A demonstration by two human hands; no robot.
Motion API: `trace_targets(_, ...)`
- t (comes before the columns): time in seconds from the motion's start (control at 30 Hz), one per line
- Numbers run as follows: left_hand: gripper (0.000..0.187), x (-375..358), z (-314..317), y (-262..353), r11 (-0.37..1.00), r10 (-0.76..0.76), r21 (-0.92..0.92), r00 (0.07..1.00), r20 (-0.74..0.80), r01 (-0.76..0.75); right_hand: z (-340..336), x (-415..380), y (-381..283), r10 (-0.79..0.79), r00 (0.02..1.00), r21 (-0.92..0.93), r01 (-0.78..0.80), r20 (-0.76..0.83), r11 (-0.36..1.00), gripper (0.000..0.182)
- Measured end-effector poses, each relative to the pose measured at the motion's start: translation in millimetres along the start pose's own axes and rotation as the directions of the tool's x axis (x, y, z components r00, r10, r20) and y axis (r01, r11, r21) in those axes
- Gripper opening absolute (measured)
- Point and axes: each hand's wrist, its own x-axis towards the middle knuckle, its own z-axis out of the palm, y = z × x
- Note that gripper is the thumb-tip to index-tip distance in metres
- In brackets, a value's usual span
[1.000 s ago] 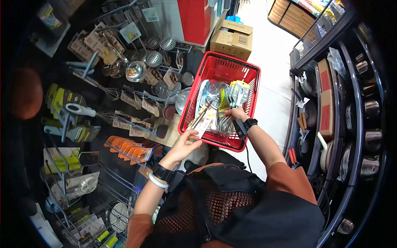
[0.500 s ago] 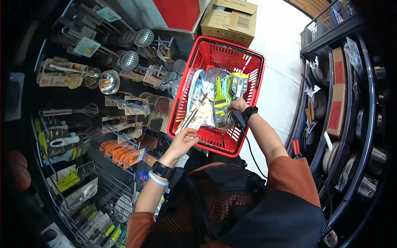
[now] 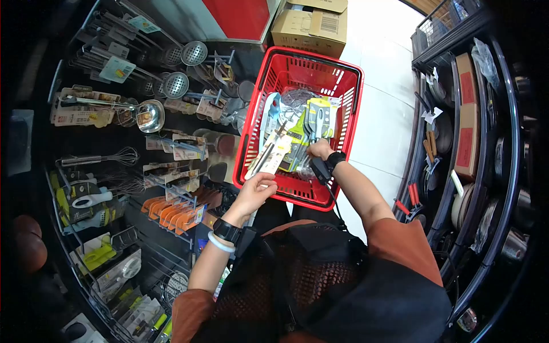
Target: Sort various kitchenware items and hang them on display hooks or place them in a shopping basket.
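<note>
A red shopping basket (image 3: pixel 357 103) holds several packaged kitchen tools. My left hand (image 3: pixel 251 197) is at its near left rim. Its curled fingers are at the lower end of a long, thin utensil on a pale card (image 3: pixel 278 153), which slants across the basket. Inside the basket, my right hand (image 3: pixel 320 150) has its fingers around a grey-handled tool on a black-and-yellow card (image 3: pixel 324 119). Beside that card lie a green-handled tool (image 3: pixel 297 132), a light-blue item (image 3: pixel 273 106) and a round wire piece (image 3: pixel 300 98). My right fingertips are partly hidden.
Hanging utensils line the left rack, among them skimmers (image 3: pixel 176 84), a ladle (image 3: pixel 150 116), a whisk (image 3: pixel 123 155) and orange-headed tools (image 3: pixel 171 212). A cardboard box (image 3: pixel 309 28) stands beyond the basket. Pans and boxes (image 3: pixel 466 140) fill the right shelf. A cable hangs by my right wrist.
My right hand has moved left within the basket, and the grey-handled carded tool has shifted left with it. My left hand stays by the pale card. The view has shifted slightly.
</note>
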Motion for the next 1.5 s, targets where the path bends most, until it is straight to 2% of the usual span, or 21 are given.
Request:
trace_targets(0.1, 0.027, -9.2, -9.5, 1.1, 1.0, 0.02, 0.014, 1.0, -0.011, -0.02, -16.1, -24.4, -0.3, 0.062, 0.983, -0.005, -0.064, -0.171, 0.998, 0.032)
trace_targets(0.17, 0.027, -14.9, -16.0, -2.4, 1.0, 0.018, -0.017, 1.0, -0.019, -0.018, -11.5, -2.4, 18.1, 0.065, 0.992, 0.028, -0.062, -0.104, 0.998, 0.033)
trace_targets(0.23, 0.027, -16.9, -22.0, -4.1, 0.999, 0.021, -0.047, 1.0, -0.022, -0.022, -16.9, -21.3, 12.7, 0.015, 0.976, -0.022, -0.02, -0.217, 1.0, 0.042)
trace_targets(0.3, 0.028, -19.2, -26.4, -4.8, 0.999, 0.001, -0.043, 1.0, -0.011, -0.001, -5.6, -16.6, 9.6, 0.132, 0.935, 0.09, -0.108, -0.33, 0.99, 0.043)
trace_targets(0.37, 0.029, -19.4, -29.1, -4.5, 0.998, 0.024, -0.054, 1.0, -0.018, -0.025, 3.4, -17.3, 12.2, 0.099, 0.876, 0.074, -0.073, -0.472, 0.995, 0.048)
trace_targets(0.4, 0.029, -20.5, -32.0, -3.3, 0.997, 0.044, -0.059, 0.999, -0.03, -0.046, -4.4, -41.5, -1.5, 0.065, 0.926, -0.035, -0.084, -0.372, 0.996, 0.057)
trace_targets(0.43, 0.029, -21.3, -34.8, -4.4, 0.996, 0.067, -0.049, 0.997, -0.034, -0.069, -16.8, -50.5, -7.5, -0.219, 0.975, -0.701, 0.145, -0.016, 0.698, 0.061)
trace_targets(0.47, 0.029, -22.6, -38.5, -4.2, 0.995, 0.094, -0.035, 0.995, -0.034, -0.095, 10.4, -23.9, 13.4, -0.201, 0.844, -0.247, 0.085, -0.498, 0.965, 0.06)
trace_targets(0.5, 0.029, -24.4, -42.1, -3.0, 0.992, 0.12, -0.022, 0.992, -0.034, -0.12, 12.7, -31.3, 5.0, -0.169, 0.84, -0.161, 0.098, -0.516, 0.982, 0.061)
trace_targets(0.7, 0.029, -48.3, -66.5, 38.7, 0.947, 0.315, -0.021, 0.939, -0.137, -0.32, -3.6, -98.1, -70.3, -0.33, 0.771, -0.267, 0.214, -0.544, 0.94, 0.067)
trace_targets(0.77, 0.028, -51.0, -79.5, 48.3, 0.908, 0.406, -0.003, 0.881, -0.245, -0.419, -6.7, -110.9, -92.7, -0.441, 0.784, -0.212, 0.387, -0.437, 0.897, 0.067)
trace_targets(0.9, 0.03, -54.7, -106.3, 68.3, 0.845, 0.478, 0.007, 0.751, -0.456, -0.534, 0.0, -138.6, -134.3, -0.652, 0.646, -0.217, 0.624, -0.397, 0.75, 0.061)
trace_targets(0.97, 0.042, -55.5, -121.1, 83.6, 0.808, 0.524, 0.142, 0.589, -0.615, -0.572, 4.4, -154.0, -151.3, -0.703, 0.618, -0.197, 0.685, -0.353, 0.701, 0.059)
trace_targets(1.03, 0.054, -59.5, -137.3, 112.9, 0.777, 0.564, 0.347, 0.336, -0.754, -0.526, 6.7, -171.1, -167.0, -0.76, 0.571, -0.146, 0.761, -0.31, 0.632, 0.057)
trace_targets(1.1, 0.064, -56.6, -157.6, 138.4, 0.683, 0.665, 0.527, 0.13, -0.736, -0.506, 12.1, -181.9, -180.3, -0.795, 0.543, -0.148, 0.792, -0.271, 0.592, 0.057)
trace_targets(1.23, 0.076, -33.0, -193.2, 177.9, 0.598, 0.655, 0.525, -0.008, -0.755, -0.606, 25.7, -195.7, -207.4, -0.85, 0.465, -0.129, 0.853, -0.249, 0.505, 0.056)
trace_targets(1.27, 0.076, -25.0, -207.2, 179.7, 0.594, 0.658, 0.572, -0.068, -0.75, -0.566, 26.9, -203.5, -212.4, -0.849, 0.473, -0.118, 0.853, -0.237, 0.508, 0.056)
trace_targets(1.3, 0.075, -36.2, -193.2, 195.1, 0.732, 0.594, 0.611, -0.157, -0.789, -0.3, 27.1, -209.9, -216.3, -0.848, 0.481, -0.107, 0.852, -0.224, 0.512, 0.056)
trace_targets(1.37, 0.076, -31.7, -209.5, 200.4, 0.721, 0.558, 0.574, -0.165, -0.813, -0.388, 27.9, -215.6, -219.8, -0.87, 0.444, -0.127, 0.87, -0.215, 0.476, 0.057)
trace_targets(1.43, 0.064, -29.6, -222.4, 206.9, 0.632, 0.606, 0.575, -0.132, -0.784, -0.519, 29.4, -218.7, -221.0, -0.881, 0.429, -0.117, 0.882, -0.201, 0.457, 0.057)
trace_targets(1.5, 0.057, -32.3, -219.0, 205.4, 0.449, 0.68, 0.462, -0.043, -0.732, -0.765, 27.2, -223.2, -225.6, -0.876, 0.447, -0.109, 0.876, -0.182, 0.47, 0.056)
